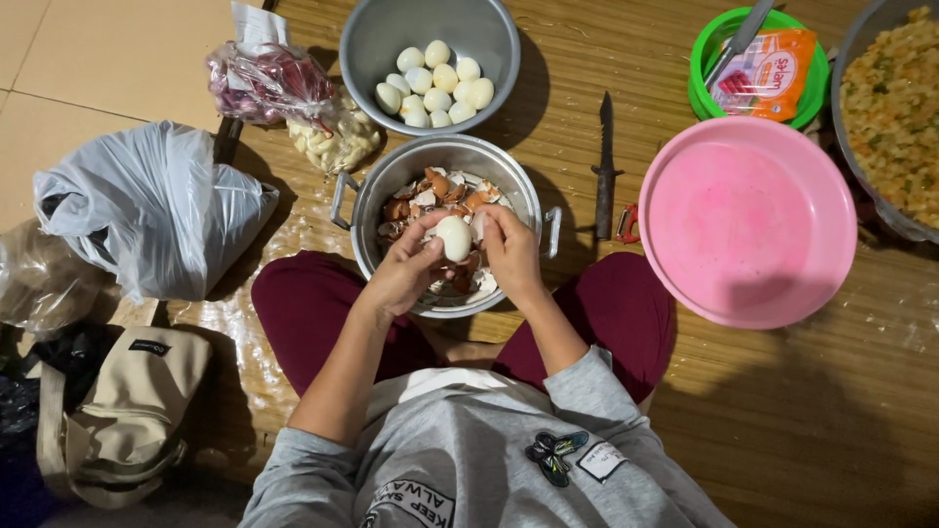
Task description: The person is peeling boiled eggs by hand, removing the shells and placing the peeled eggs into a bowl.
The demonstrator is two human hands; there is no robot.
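Observation:
A peeled white boiled egg [454, 238] is held between both hands over a steel pot [370, 196] full of brown eggshell pieces [438, 190]. My left hand [406, 269] cups the egg from the left. My right hand [509, 249] grips it from the right, fingers on its top. Behind the pot stands a steel bowl [364, 39] holding several peeled eggs [435, 86].
A dark knife [605, 161] lies on the woven mat right of the pot. A pink basin [748, 220], a green tub with a snack packet [768, 68] and a bowl of chopped mix [895, 108] sit at right. Bags of shallots [264, 83], garlic [333, 142], a grey plastic bag [147, 205] lie left.

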